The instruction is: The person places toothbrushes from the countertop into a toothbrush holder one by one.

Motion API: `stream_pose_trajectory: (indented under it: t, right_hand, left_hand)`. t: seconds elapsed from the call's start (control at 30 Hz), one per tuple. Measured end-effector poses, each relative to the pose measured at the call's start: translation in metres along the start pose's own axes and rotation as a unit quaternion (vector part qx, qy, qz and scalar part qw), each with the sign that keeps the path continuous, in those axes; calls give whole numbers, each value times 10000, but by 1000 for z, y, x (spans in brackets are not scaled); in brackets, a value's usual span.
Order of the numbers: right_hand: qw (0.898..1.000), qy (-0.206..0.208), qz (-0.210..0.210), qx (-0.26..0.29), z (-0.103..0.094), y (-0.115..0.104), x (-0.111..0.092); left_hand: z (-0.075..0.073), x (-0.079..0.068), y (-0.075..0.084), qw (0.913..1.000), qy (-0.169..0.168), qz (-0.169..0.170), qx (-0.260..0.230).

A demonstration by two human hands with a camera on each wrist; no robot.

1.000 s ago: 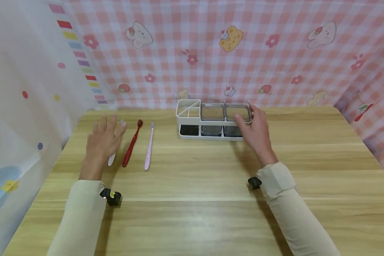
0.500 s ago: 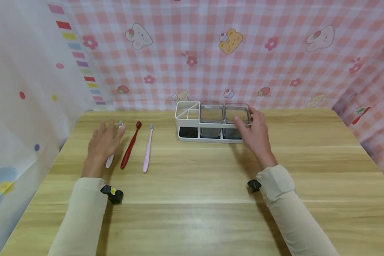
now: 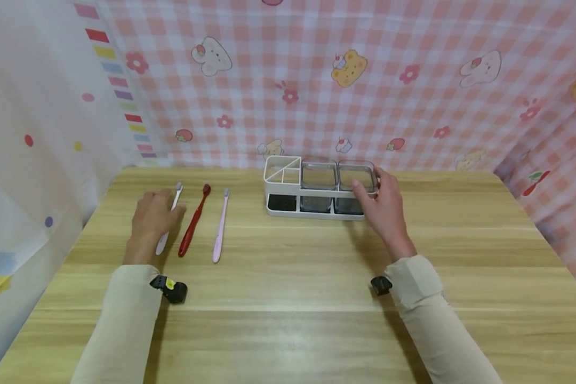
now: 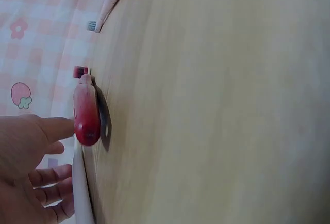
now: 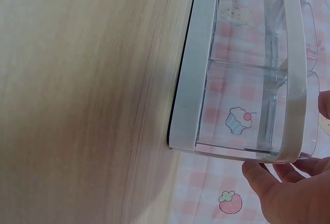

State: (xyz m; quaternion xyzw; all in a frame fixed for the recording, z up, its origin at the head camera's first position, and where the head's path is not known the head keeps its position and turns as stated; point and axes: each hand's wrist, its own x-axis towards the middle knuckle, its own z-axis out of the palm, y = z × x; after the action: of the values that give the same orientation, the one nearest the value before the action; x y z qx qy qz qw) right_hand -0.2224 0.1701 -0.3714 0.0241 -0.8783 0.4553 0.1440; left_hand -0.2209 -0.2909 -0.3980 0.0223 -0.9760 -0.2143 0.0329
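In the head view, my left hand (image 3: 154,221) is low over the white toothbrush (image 3: 162,244), partly covering it. The left wrist view shows the thumb and bent, parted fingers on either side of its handle; no firm pinch is visible. Beside it lie a red toothbrush (image 3: 192,228) and a pink toothbrush (image 3: 220,232), heads toward the back. My right hand (image 3: 384,210) holds the right end of a white toothbrush holder (image 3: 282,189), thumb at the front rim and fingers around the side. Two clear cups (image 5: 240,108) sit in the holder, upright.
The wood-grain table (image 3: 288,288) carries everything and reaches back to a pink checked curtain (image 3: 249,69). A white dotted curtain (image 3: 33,176) hangs along the left side. The holder's left part has slanted dividers above a black pad (image 3: 282,202).
My left hand has come down toward the white toothbrush, its fingers bending more and the brush head now uncovered. The right hand stays at the holder. The head view has shifted slightly.
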Motion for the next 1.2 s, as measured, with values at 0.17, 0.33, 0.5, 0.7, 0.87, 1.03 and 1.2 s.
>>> stream_pose_trajectory:
  t: [0.17,0.33,0.5,0.7,0.87,1.03,1.2]
  right_hand:
    - [10000,37,-6,75,1,2,-1]
    - [9998,100,-19,160,1,3,-1]
    - [9997,70,-3,215,4,5,-2]
    - [9997,26,69,225,4,5,-2]
    - [9997,12,111,197,3,5,-3]
    - [9997,94,99,180,3,5,-1]
    - [9995,243,3,220,3,5,0]
  left_hand:
    - [2,0,-2,9996,63,18,-282]
    - [4,-1,-5,9981,130,-149,-575]
    - [6,-5,-7,9952,171,-580,-764]
    - [6,-9,-5,9924,377,-862,-793]
    - [4,-9,0,9915,551,-862,-799]
    - [0,-9,5,9899,787,-694,-955]
    - [-3,-8,11,9896,1016,-410,-934]
